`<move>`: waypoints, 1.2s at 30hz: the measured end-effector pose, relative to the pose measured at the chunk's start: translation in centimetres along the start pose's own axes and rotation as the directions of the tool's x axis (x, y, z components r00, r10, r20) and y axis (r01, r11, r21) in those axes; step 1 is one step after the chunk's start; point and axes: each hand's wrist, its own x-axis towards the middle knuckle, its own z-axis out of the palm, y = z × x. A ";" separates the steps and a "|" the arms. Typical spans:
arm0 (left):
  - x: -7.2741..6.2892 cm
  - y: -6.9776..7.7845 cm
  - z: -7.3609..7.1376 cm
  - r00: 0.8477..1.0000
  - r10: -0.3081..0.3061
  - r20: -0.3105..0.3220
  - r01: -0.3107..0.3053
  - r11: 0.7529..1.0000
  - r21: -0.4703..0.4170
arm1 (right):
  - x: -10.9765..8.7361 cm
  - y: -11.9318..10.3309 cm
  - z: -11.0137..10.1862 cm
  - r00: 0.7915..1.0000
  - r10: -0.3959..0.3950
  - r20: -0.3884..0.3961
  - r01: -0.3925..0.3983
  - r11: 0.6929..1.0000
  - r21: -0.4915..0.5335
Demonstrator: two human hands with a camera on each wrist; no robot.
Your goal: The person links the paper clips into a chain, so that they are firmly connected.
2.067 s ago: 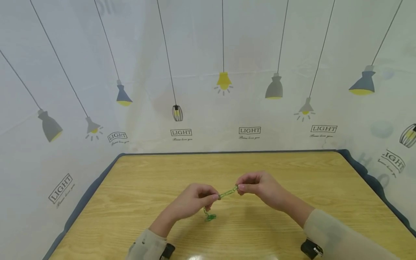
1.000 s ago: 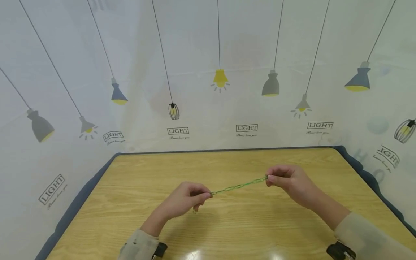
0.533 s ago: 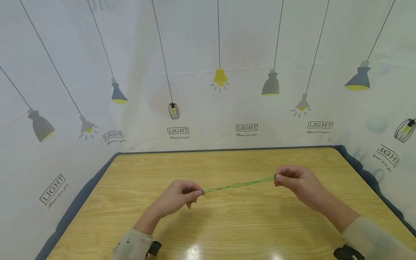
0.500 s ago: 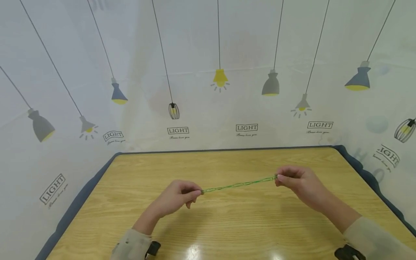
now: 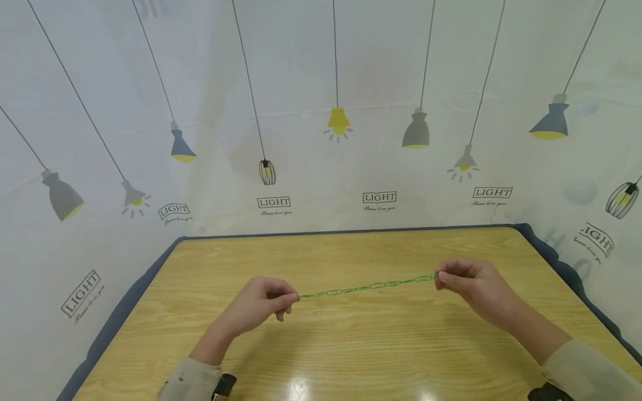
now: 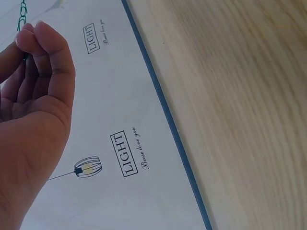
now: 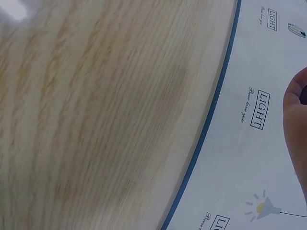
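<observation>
A chain of green paper clips [image 5: 386, 284] is stretched nearly straight between my hands above the table, rising slightly toward the right. My left hand [image 5: 261, 305] pinches its left end between thumb and fingertips. At the other end my right hand [image 5: 478, 288] pinches the last clip, which its fingers partly hide. In the left wrist view, some green clips [image 6: 22, 10] show beyond the fingertips of the left hand [image 6: 45, 91]. Only part of the right hand [image 7: 296, 129] enters the right wrist view, and the chain is out of sight there.
Below lies a wood-grain table [image 5: 351, 345] with a dark blue edge [image 5: 321, 231]. Pale wall sheeting [image 5: 301, 83], printed with hanging lamps and the word LIGHT, surrounds its back and sides. Dark wrist devices [image 5: 224, 384] sit at the sleeves.
My hands have moved apart, left hand leftward and right hand rightward. The chain, earlier short between them with a bunched part hanging under the left hand, is now drawn out long.
</observation>
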 end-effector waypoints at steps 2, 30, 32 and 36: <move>0.0 0.1 0.0 1.000 -0.012 -0.017 0.012 1.000 -0.002 | -0.1 0.0 -0.1 1.000 -0.004 0.010 0.004 1.000 0.001; 1.5 2.2 2.3 0.950 0.226 -0.216 -0.312 0.649 -0.694 | 0.6 0.4 0.5 0.998 0.036 0.045 -0.033 0.997 -0.064; 1.7 2.5 2.6 0.951 0.206 -0.229 -0.306 0.703 -0.641 | 0.7 0.1 0.7 0.998 0.048 0.037 -0.045 0.996 -0.080; 2.2 3.3 3.2 0.956 0.111 -0.272 -0.247 0.803 -0.542 | 1.0 -0.5 1.4 0.998 0.059 0.025 -0.057 0.995 -0.082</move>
